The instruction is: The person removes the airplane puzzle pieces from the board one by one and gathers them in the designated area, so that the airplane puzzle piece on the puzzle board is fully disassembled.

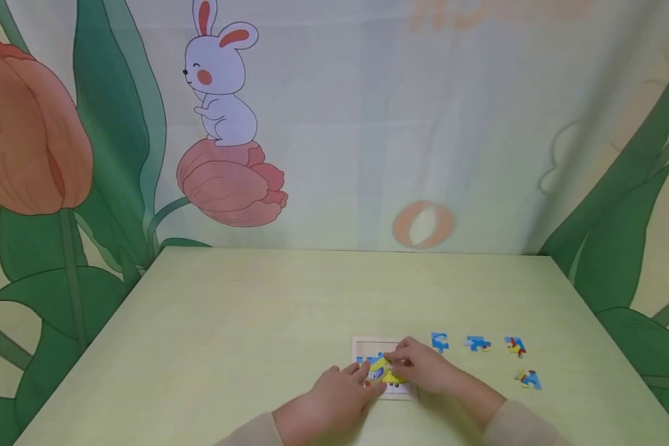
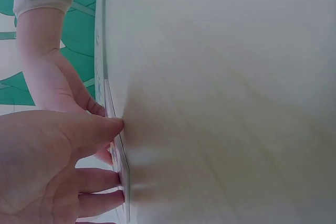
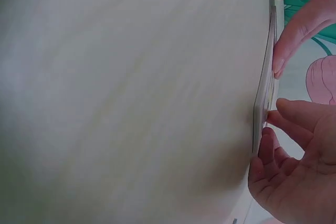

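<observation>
Two hands on a puzzle tray, low in the frame

The left hand (image 1: 341,396) has its fingers and thumb fairly straight, touching the left side of the wooden puzzle tray (image 1: 375,339), which I find at lower centre-right of my head view. The right hand (image 1: 428,369) reaches in from the lower right, its fingertips at the blue-and-yellow picture (image 1: 378,373) inside the tray; I can't tell from any camera whether it pinches a piece.

To the right of that hand I count four loose pieces: a blue one (image 1: 440,342), another blue one (image 1: 477,343), a red-and-yellow one (image 1: 515,346), and, below that last one, a blue-and-yellow piece (image 1: 529,379). All lie on the pale table (image 1: 245,316). At upper left, my view takes in a rabbit (image 1: 228,87) printed on the backdrop (image 1: 334,124).
</observation>
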The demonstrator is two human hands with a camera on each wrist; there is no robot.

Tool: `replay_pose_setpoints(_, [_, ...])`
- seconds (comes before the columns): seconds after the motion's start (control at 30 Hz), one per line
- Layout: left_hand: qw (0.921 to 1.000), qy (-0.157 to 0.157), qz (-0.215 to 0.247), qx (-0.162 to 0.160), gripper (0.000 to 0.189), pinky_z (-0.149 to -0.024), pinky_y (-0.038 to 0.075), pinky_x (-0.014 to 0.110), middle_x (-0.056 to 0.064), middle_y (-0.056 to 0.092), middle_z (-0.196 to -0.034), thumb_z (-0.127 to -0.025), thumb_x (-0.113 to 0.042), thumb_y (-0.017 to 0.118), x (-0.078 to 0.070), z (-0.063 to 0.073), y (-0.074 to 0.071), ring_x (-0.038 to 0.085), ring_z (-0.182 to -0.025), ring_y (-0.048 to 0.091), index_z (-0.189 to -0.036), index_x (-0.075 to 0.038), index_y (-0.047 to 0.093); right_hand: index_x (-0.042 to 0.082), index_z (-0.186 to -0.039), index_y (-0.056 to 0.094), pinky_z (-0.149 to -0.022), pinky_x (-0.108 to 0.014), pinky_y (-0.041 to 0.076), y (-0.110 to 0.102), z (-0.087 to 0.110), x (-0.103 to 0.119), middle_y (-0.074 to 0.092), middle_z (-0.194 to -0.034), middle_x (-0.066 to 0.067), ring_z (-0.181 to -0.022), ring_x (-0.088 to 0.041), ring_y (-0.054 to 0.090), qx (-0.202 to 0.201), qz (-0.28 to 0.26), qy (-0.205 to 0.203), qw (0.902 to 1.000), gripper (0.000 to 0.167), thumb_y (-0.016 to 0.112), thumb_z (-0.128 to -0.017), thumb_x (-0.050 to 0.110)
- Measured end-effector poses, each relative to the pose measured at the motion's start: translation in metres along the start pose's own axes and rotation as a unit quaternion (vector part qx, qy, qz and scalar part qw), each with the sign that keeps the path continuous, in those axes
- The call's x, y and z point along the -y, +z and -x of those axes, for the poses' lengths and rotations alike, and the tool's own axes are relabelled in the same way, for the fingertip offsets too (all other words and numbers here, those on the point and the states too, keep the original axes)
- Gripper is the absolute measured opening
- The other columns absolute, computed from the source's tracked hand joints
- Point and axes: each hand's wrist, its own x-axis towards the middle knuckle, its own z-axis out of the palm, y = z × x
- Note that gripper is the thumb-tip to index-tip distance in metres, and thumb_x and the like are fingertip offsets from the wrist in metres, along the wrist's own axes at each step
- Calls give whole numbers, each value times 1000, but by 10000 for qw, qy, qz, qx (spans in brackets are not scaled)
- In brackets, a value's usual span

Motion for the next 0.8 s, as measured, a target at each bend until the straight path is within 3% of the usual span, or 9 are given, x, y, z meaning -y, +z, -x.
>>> replay_pose_setpoints(0.37, [10000,-2,-56,75,44,-92,44,44,1,37,-145,-96,-40,47,-1,0,1,17,-129,39,-139,-42,39,8,-96,70,-80,-39,48,3,-11,1,61,-91,2,-84,-14,56,-311,-222,193,9991,12,65,-85,6])
replay_pose_setpoints(0.6, [9999,42,87,114,44,-91,44,44,1,39,-144,-95,-40,48,-1,2,-1,17,-129,40,-138,-40,42,9,-91,69,-75,-36,49,3,-14,1,63,-85,2,-78,-13,55,-132,-335,156,9992,8,64,-86,6])
replay_pose_setpoints(0.8, [9998,16,127,119,44,-91,44,45,1,40,-144,-94,-40,50,0,-1,-4,18,-128,41,-138,-41,43,6,-90,66,-68,-31,50,-3,-18,4,63,-81,0,-71,-15,57,-71,-847,347,9958,7,61,-87,2])
